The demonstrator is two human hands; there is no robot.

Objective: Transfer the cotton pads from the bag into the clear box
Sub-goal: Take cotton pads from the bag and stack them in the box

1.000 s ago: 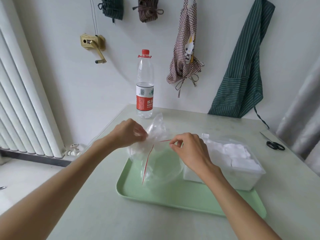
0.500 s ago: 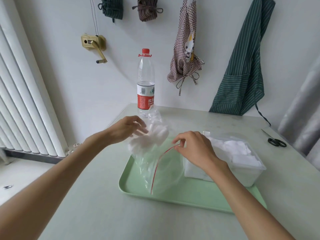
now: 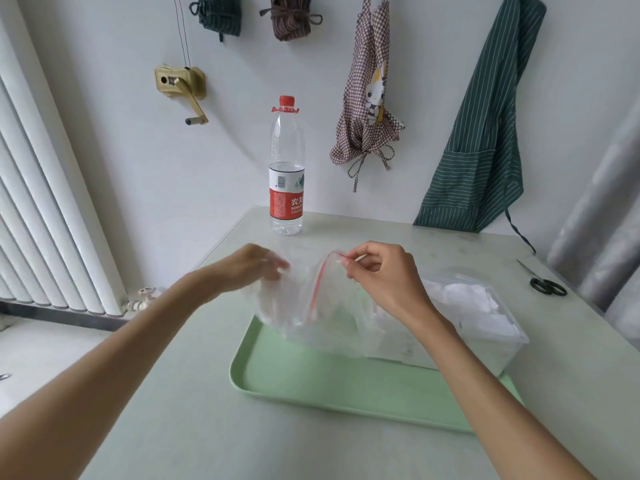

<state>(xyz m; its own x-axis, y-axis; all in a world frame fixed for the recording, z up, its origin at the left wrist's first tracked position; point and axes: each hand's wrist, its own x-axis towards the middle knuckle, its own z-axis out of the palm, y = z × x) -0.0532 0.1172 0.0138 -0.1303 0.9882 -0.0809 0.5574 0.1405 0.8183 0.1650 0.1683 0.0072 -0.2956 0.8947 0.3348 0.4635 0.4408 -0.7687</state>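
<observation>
A clear zip bag with a red seal line hangs above the green tray. My right hand pinches its mouth at the red strip. My left hand, blurred, grips the bag's left side. The bag looks almost see-through; I cannot tell whether any pads are inside. The clear box stands on the tray's right part, filled with white cotton pads. My right forearm hides part of the box's near left side.
A water bottle stands at the table's back edge. Black scissors lie at the far right of the table. Aprons hang on the wall behind. A white radiator stands to the left of the table.
Both hands have lifted and spread the bag wider, with my right hand raising the red strip upward. The white clump seen near my left hand is no longer visible.
</observation>
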